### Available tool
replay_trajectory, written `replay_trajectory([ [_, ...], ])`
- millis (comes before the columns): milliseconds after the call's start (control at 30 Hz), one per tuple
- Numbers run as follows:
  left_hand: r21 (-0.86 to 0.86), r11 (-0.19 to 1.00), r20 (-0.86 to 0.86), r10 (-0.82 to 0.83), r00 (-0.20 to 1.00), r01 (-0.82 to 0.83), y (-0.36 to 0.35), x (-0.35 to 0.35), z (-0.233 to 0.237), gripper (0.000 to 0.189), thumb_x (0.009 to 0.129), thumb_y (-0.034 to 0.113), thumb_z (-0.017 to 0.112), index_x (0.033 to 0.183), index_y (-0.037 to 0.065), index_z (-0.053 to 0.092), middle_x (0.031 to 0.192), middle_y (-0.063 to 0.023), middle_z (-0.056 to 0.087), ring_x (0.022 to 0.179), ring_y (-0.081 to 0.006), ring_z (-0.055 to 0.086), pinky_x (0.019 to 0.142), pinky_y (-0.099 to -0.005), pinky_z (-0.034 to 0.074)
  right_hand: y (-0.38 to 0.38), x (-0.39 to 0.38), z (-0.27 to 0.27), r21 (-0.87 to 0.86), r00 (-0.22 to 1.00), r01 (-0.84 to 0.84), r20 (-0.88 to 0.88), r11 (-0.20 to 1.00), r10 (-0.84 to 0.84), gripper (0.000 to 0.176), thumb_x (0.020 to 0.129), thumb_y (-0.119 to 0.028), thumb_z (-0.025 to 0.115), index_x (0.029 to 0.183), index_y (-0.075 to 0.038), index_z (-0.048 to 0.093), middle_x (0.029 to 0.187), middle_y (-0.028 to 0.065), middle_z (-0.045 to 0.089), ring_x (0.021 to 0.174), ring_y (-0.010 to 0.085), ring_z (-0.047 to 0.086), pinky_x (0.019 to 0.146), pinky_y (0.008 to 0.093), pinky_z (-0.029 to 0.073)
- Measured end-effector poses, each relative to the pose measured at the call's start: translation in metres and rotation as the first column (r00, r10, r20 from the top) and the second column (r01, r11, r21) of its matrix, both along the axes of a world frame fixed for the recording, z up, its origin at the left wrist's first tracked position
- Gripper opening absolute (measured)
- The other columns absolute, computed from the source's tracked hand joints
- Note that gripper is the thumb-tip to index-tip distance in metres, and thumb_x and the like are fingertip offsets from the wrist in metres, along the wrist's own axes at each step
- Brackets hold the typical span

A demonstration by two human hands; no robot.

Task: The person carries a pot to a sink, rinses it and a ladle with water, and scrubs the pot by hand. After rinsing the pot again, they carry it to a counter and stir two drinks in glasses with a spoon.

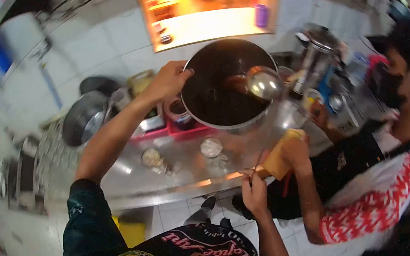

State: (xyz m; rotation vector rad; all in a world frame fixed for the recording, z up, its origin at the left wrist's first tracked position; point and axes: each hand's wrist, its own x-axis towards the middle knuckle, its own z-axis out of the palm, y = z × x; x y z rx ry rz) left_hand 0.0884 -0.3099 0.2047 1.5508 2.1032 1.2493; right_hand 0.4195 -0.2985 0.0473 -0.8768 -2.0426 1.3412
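A large round pot (pixel 214 105) of dark brown liquid is at the wall side of the steel counter. My left hand (pixel 169 81) is closed on the pot's left rim, thumb over the edge. Over the liquid at the pot's right side hangs the shiny round bowl of a ladle (pixel 265 83). My right hand (pixel 255 193), low and near the counter's front edge, is closed round a thin dark handle that appears to be the ladle's; part of its length is hard to make out. Between pot and front edge sit two small containers with whitish contents, one nearer the pot (pixel 211 147) and one further left (pixel 152 158).
To the right stands a co-worker (pixel 366 166) in a dark apron, holding a yellowish container (pixel 282 154) close to my right hand. A tall metal canister (pixel 318 52) is behind. Metal bowls (pixel 85 116) and a pink tray (pixel 182 134) line the left side, below a lit window opening (pixel 207 17).
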Motion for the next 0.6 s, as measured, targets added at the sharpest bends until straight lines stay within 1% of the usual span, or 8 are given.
replay_trajectory([
  [67, -0.189, 0.968, 0.166, 0.199, 0.966, -0.166, -0.074, 0.045, 0.027, 0.024, 0.087, 0.016, 0.045, 0.095, -0.002, 0.060, 0.074, -0.0123, 0.063, 0.062, -0.0176, 0.060, 0.054, -0.0307, 0.046, -0.011, 0.002, -0.029, 0.130, 0.982, -0.095, -0.148, 0.987, 0.114, 0.015, 0.085, -0.007, 0.046, 0.091, -0.001, 0.058, 0.068, 0.0119, 0.057, 0.062, 0.0178, 0.057, 0.058, 0.0311, 0.043],
  [167, -0.198, 0.951, -0.061, 0.231, 0.971, -0.239, -0.176, 0.061, 0.000, 0.026, 0.088, 0.017, 0.044, 0.099, -0.002, 0.057, 0.076, -0.0112, 0.064, 0.075, -0.0176, 0.059, 0.070, -0.0339, 0.045, -0.034, 0.020, -0.065, 0.105, 0.926, -0.345, -0.122, 0.933, 0.356, 0.016, 0.085, -0.008, 0.046, 0.091, -0.001, 0.059, 0.068, 0.0131, 0.057, 0.061, 0.0180, 0.057, 0.058, 0.0306, 0.044],
  [300, -0.194, 0.830, 0.099, 0.547, 0.831, -0.523, -0.311, 0.139, -0.036, 0.026, 0.087, 0.018, 0.045, 0.100, -0.001, 0.057, 0.081, -0.0182, 0.063, 0.078, -0.0228, 0.061, 0.072, -0.0368, 0.045, -0.085, 0.037, -0.095, 0.002, 0.790, -0.605, 0.124, 0.796, 0.600, 0.017, 0.084, -0.009, 0.047, 0.090, -0.001, 0.061, 0.062, 0.0116, 0.057, 0.057, 0.0200, 0.057, 0.059, 0.0314, 0.044],
  [333, -0.198, 0.778, 0.034, 0.614, 0.789, -0.597, -0.346, 0.157, -0.050, 0.025, 0.087, 0.018, 0.046, 0.100, 0.000, 0.057, 0.083, -0.0199, 0.062, 0.078, -0.0265, 0.061, 0.072, -0.0377, 0.045, -0.097, 0.037, -0.102, -0.037, 0.738, -0.653, 0.191, 0.756, 0.647, 0.017, 0.084, -0.009, 0.047, 0.089, -0.002, 0.061, 0.059, 0.0105, 0.056, 0.055, 0.0200, 0.056, 0.058, 0.0314, 0.044],
  [367, -0.346, 0.650, -0.073, 0.700, 0.710, -0.677, -0.375, 0.183, -0.052, 0.025, 0.086, 0.017, 0.048, 0.101, 0.001, 0.057, 0.086, -0.0212, 0.061, 0.083, -0.0348, 0.060, 0.073, -0.0390, 0.045, -0.114, 0.032, -0.122, 0.202, 0.727, -0.642, -0.144, 0.740, 0.671, 0.018, 0.084, -0.010, 0.047, 0.088, -0.002, 0.062, 0.054, 0.0087, 0.051, 0.046, 0.0169, 0.050, 0.051, 0.0301, 0.041],
  [467, -0.158, 0.512, -0.050, 0.850, 0.524, -0.845, -0.461, 0.261, -0.100, 0.022, 0.084, 0.016, 0.049, 0.098, 0.001, 0.057, 0.085, -0.0217, 0.060, 0.082, -0.0372, 0.058, 0.071, -0.0406, 0.045, -0.141, 0.034, -0.153, -0.010, 0.482, -0.871, 0.177, 0.491, 0.858, 0.019, 0.085, -0.012, 0.047, 0.087, -0.001, 0.062, 0.057, 0.0099, 0.052, 0.049, 0.0150, 0.049, 0.051, 0.0293, 0.040],
  [567, -0.492, 0.167, 0.125, 0.985, 0.121, -0.854, -0.528, 0.354, -0.113, 0.021, 0.085, 0.016, 0.047, 0.096, 0.001, 0.057, 0.080, -0.0206, 0.061, 0.075, -0.0343, 0.061, 0.067, -0.0396, 0.046, -0.192, 0.007, -0.116, -0.116, 0.319, -0.936, 0.111, 0.331, 0.941, 0.020, 0.087, -0.015, 0.046, 0.089, -0.001, 0.061, 0.057, 0.0065, 0.049, 0.052, 0.0123, 0.046, 0.052, 0.0281, 0.039],
  [600, -0.367, 0.063, -0.074, 0.993, 0.096, -0.928, -0.563, 0.390, -0.153, 0.021, 0.085, 0.016, 0.047, 0.096, 0.000, 0.057, 0.076, -0.0205, 0.061, 0.066, -0.0304, 0.062, 0.062, -0.0375, 0.047, -0.209, 0.000, -0.119, -0.083, 0.269, -0.956, 0.119, 0.280, 0.956, 0.021, 0.087, -0.015, 0.046, 0.090, -0.001, 0.061, 0.057, 0.0051, 0.048, 0.053, 0.0112, 0.044, 0.052, 0.0271, 0.038],
])
